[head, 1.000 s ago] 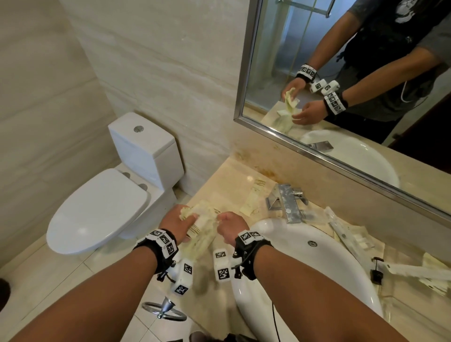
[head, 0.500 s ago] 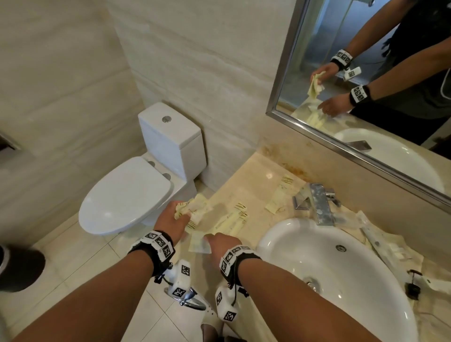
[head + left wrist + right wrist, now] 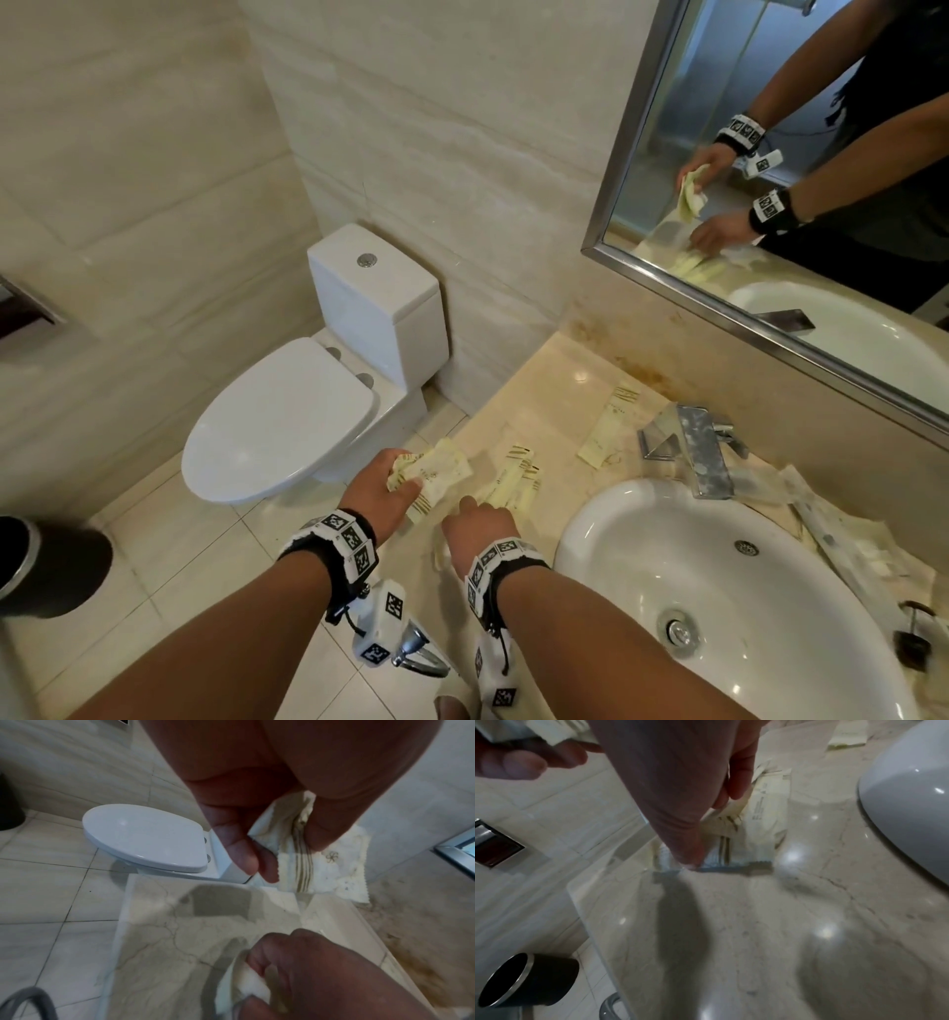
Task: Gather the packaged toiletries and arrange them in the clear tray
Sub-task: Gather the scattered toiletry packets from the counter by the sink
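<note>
My left hand [image 3: 405, 475] grips a bunch of cream toiletry packets [image 3: 439, 467] above the counter's left end; in the left wrist view the left hand [image 3: 280, 850] pinches the striped packets [image 3: 303, 866] between thumb and fingers. My right hand [image 3: 477, 514] is down on several more packets [image 3: 513, 483] lying on the marble counter [image 3: 554, 390]. The right wrist view shows the right hand [image 3: 713, 825] with its thumb and fingers closed round those packets [image 3: 759, 829]. One long packet [image 3: 608, 431] lies beside the faucet. A clear tray [image 3: 821, 534] sits right of the sink.
A white sink basin [image 3: 642, 575] fills the counter's right side, with a metal faucet [image 3: 703, 452] behind it and a mirror [image 3: 821, 154] above. A toilet [image 3: 287, 426] and a black bin [image 3: 51, 570] stand on the floor to the left. A chrome ring [image 3: 416, 655] hangs below the counter edge.
My right hand has left the bundle and dropped onto the packets lying on the counter, closing on them. My left hand has kept its bunch, drawn a little to the left.
</note>
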